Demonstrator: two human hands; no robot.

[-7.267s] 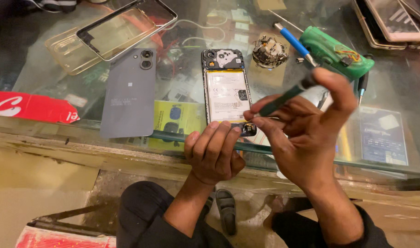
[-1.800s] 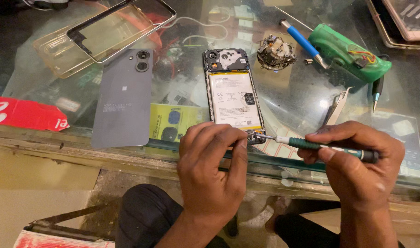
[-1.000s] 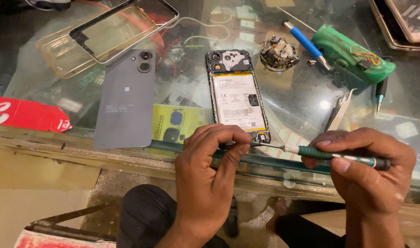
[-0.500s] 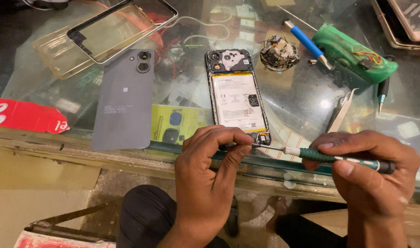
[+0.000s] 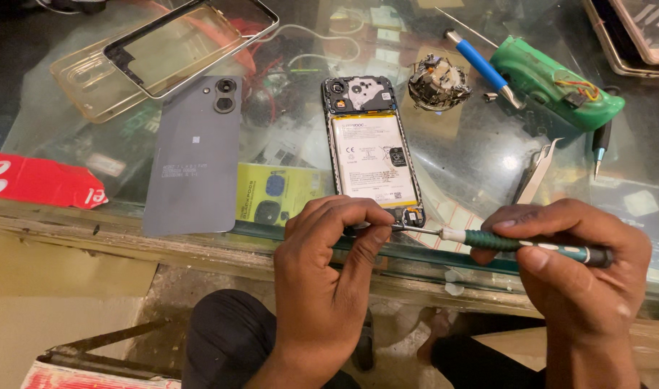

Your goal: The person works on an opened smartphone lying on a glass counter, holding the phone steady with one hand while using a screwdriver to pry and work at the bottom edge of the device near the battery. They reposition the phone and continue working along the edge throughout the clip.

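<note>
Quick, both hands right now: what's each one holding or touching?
Left hand: fingers pinched at the bottom edge of the opened phone, by the screwdriver tip.
Right hand: closed around the green-handled screwdriver.

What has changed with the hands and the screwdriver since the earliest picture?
The right hand lowered the green screwdriver from upright to nearly level, tip at the opened phone's bottom edge. The left hand stays there. The grey back cover has not moved.

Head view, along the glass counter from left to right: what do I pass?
Red packet → grey back cover → yellow card → opened phone → green tool body, with the left hand and right hand nearest the camera.
</note>
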